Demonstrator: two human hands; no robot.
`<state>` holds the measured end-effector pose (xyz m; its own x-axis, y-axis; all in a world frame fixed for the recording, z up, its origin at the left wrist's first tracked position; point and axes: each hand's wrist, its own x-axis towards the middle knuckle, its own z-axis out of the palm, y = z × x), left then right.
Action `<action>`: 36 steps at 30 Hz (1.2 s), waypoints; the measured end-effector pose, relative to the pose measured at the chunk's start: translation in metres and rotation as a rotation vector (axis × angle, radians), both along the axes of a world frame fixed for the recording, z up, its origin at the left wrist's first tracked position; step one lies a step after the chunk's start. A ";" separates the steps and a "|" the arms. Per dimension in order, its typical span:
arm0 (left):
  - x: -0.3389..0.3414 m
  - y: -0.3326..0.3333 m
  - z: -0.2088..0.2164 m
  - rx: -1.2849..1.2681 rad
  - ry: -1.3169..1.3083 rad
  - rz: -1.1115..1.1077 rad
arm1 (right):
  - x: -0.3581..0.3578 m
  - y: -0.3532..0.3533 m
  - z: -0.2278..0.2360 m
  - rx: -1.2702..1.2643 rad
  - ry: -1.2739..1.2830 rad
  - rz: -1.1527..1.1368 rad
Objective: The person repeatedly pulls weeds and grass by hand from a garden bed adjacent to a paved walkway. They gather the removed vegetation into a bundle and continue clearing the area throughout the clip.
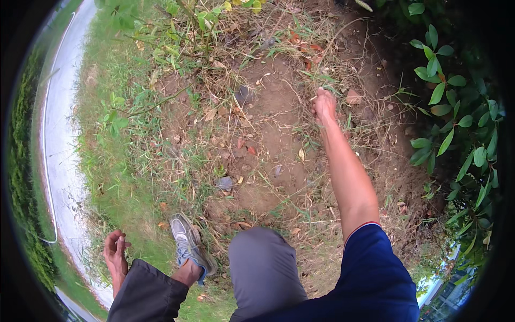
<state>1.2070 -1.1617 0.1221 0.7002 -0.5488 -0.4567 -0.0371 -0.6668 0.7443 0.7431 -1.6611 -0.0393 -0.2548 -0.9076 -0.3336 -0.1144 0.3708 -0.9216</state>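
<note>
Head view: the right hand [324,105] is at the right edge of bare soil [274,80], its grip impossible to tell. The left hand [115,256], loosely spread, hangs beside a trouser knee [147,284].

Bare soil [276,137]: passage left open above
Right hand [324,107]: bordered by dry grass [367,127]
Leafy shrub [479,156]: right side blocked

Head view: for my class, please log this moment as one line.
head | right hand: curled at dry grass, grip unclear | left hand: loosely curled beside left trouser leg | gray sneaker: on ground
</note>
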 end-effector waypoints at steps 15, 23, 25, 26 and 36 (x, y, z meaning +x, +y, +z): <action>-0.001 -0.025 -0.018 -0.066 0.024 -0.068 | -0.095 0.196 0.107 0.181 0.561 0.012; -0.016 -0.044 -0.011 -0.091 0.017 -0.151 | -0.016 -0.007 0.022 -0.020 0.514 0.160; -0.006 -0.029 -0.021 -0.114 0.031 -0.147 | -0.003 -0.042 0.005 -0.091 0.729 0.196; -0.002 -0.022 -0.025 -0.127 0.042 -0.146 | -0.005 -0.056 -0.006 -0.106 0.757 0.204; -0.002 0.006 -0.023 -0.128 0.047 0.017 | -0.016 -0.012 0.006 -0.177 0.968 0.342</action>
